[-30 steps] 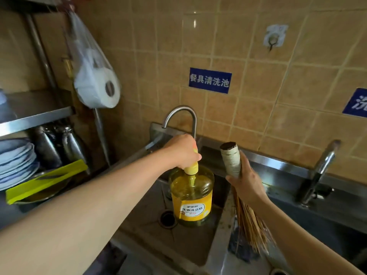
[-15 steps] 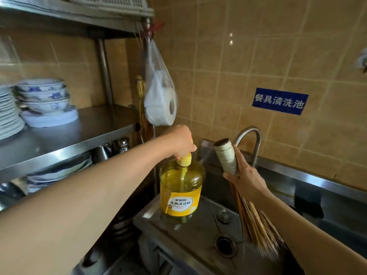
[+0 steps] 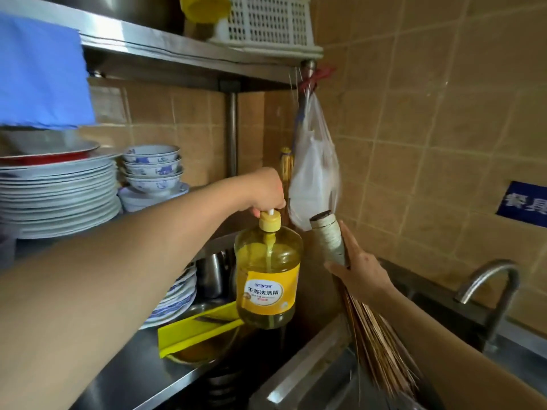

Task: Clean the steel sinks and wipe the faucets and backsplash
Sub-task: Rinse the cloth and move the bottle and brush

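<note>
My left hand (image 3: 263, 189) grips the pump top of a yellow dish-soap bottle (image 3: 268, 276) and holds it in the air, over the gap between the left shelf and the sink. My right hand (image 3: 359, 272) holds a bamboo scrub brush (image 3: 376, 344) by its wrapped handle (image 3: 328, 236), bristles pointing down over the steel sink rim (image 3: 307, 371). A curved steel faucet (image 3: 494, 282) stands at the right against the tan tiled backsplash (image 3: 429, 128).
A steel shelf (image 3: 139, 377) on the left carries a yellow tray (image 3: 195, 329), plates and steel cups. Above it sit stacked plates (image 3: 59, 190) and blue-patterned bowls (image 3: 152, 168). A plastic bag (image 3: 313, 176) hangs from a post; a white basket (image 3: 266, 22) tops the rack.
My left hand has carried the soap bottle up and left, away from the sink basin toward the shelf. The view has swung left. My right hand keeps hold of the brush.
</note>
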The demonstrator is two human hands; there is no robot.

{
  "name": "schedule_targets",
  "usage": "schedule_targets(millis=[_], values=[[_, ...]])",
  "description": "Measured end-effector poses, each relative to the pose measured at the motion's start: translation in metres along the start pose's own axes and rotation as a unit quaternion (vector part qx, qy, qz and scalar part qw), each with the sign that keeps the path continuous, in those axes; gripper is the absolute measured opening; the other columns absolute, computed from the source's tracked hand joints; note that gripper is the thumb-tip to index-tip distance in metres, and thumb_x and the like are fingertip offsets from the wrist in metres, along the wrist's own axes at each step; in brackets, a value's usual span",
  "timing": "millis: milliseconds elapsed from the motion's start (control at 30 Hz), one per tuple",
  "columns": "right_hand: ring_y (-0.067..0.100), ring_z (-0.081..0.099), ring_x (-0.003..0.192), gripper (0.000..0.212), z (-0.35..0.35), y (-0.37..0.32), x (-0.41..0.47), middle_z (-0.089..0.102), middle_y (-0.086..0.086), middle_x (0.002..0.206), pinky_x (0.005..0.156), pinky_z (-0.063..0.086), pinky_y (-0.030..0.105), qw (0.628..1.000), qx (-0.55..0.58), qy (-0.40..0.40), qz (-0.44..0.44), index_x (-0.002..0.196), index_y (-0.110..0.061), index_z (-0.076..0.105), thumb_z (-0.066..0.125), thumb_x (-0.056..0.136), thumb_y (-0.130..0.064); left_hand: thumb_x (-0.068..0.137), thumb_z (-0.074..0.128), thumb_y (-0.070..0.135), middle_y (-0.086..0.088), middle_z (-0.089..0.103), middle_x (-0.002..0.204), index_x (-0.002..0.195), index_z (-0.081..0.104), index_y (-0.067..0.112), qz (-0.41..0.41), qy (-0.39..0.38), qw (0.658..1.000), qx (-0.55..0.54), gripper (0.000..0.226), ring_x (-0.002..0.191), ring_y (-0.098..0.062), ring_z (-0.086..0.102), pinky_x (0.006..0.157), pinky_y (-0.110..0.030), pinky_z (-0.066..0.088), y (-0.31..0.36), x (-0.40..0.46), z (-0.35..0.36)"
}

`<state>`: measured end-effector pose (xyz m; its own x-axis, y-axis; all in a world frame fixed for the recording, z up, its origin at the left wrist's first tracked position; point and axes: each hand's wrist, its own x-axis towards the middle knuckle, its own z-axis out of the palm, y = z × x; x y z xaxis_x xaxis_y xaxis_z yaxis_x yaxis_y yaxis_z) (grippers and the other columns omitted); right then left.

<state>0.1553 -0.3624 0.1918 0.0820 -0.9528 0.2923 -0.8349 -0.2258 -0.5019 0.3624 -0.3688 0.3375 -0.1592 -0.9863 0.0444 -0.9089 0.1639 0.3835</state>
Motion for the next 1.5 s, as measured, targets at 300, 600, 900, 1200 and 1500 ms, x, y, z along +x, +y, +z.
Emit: schedule_targets(millis=[300,600,900,1200,1500], values=[[0.031,0.054,0.115,0.085,0.023,-0.020,0.100,0.050,0.011,0.137,0.093,0.046,0.045,0.998,0.026,-0.022,-0.060,0.152,-0.031,0.000,0.058,0.091,-0.036,0.096,0.048,0.013,-0.014,0.066,0.100,0.114,0.063,0.001,-0.041,0.037,0.998,0.036,0.026,0.079,-0.029,0.064,0.052,-0.021,0.046,-0.035,0.078,-0.050],[0.026,0.052,0.118,0.084,0.046,-0.014,0.159,0.049,0.005,0.138,0.094,0.046,0.044,0.998,0.034,-0.023,-0.040,0.152,-0.034,0.001,0.058,0.090,-0.039,0.096,0.049,0.012,-0.016,0.062,0.110,0.114,0.062,0.000,-0.019,0.082,0.996,0.001,0.024,0.080,-0.021,0.054,0.053,-0.022,0.042,-0.066,0.164,-0.086],[0.020,0.053,0.112,0.084,0.058,-0.035,0.203,0.051,0.000,0.135,0.090,0.049,0.042,1.000,0.023,0.007,-0.017,0.151,-0.036,0.002,0.059,0.090,-0.038,0.093,0.054,0.017,-0.012,0.066,0.101,0.120,0.058,0.005,0.038,0.093,0.995,-0.017,0.030,0.070,-0.017,0.052,0.056,-0.028,0.042,-0.082,0.246,-0.115],[0.016,0.052,0.116,0.085,0.070,-0.046,0.224,0.050,-0.003,0.138,0.093,0.047,0.036,1.000,0.001,0.027,0.009,0.151,-0.034,0.000,0.059,0.091,-0.037,0.095,0.051,0.017,-0.011,0.063,0.106,0.115,0.060,0.007,0.059,0.079,0.995,-0.012,0.024,0.093,-0.024,0.062,0.079,-0.035,0.053,-0.104,0.307,-0.114],[0.015,0.053,0.112,0.086,0.078,-0.049,0.224,0.052,-0.002,0.135,0.091,0.048,0.035,0.999,-0.010,0.027,0.036,0.150,-0.038,-0.003,0.058,0.090,-0.037,0.095,0.049,0.015,-0.012,0.063,0.108,0.109,0.063,0.006,0.067,0.060,0.996,-0.021,0.022,0.098,-0.026,0.060,0.065,-0.029,0.045,-0.126,0.334,-0.107]])
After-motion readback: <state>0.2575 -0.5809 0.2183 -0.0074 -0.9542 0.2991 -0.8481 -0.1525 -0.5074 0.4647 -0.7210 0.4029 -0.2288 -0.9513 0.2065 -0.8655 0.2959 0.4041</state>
